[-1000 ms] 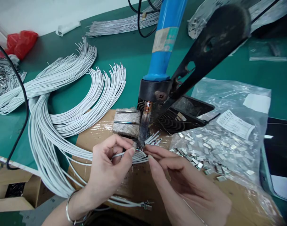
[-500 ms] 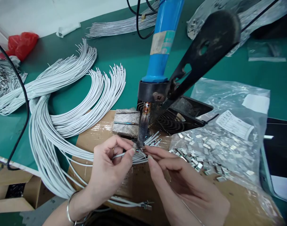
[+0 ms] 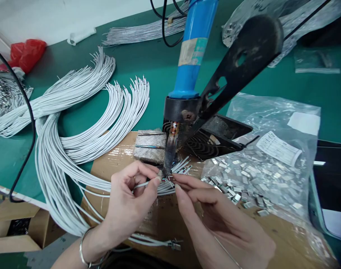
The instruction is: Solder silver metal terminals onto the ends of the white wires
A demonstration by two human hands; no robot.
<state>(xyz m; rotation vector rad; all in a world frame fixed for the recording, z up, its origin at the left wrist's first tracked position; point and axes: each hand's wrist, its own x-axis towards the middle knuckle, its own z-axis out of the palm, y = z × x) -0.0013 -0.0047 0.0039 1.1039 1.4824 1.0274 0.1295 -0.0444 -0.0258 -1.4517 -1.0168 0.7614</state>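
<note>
The left hand [image 3: 128, 209] has thumb and fingers closed together on a white wire [image 3: 143, 184]. The right fingertips [image 3: 178, 186] pinch a small metal piece [image 3: 169, 178] at the wire end, just under the soldering iron tip [image 3: 169, 164], above the cardboard [image 3: 114, 158].

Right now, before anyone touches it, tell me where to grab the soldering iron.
Grip the blue barrel of the soldering iron from above on the near side, just over the black collar. It is a smooth, round shaft that leans up and away from the work, so a hand closes around it easily. Avoid the scorched metal shaft below the collar, which points down at the wires.
</note>
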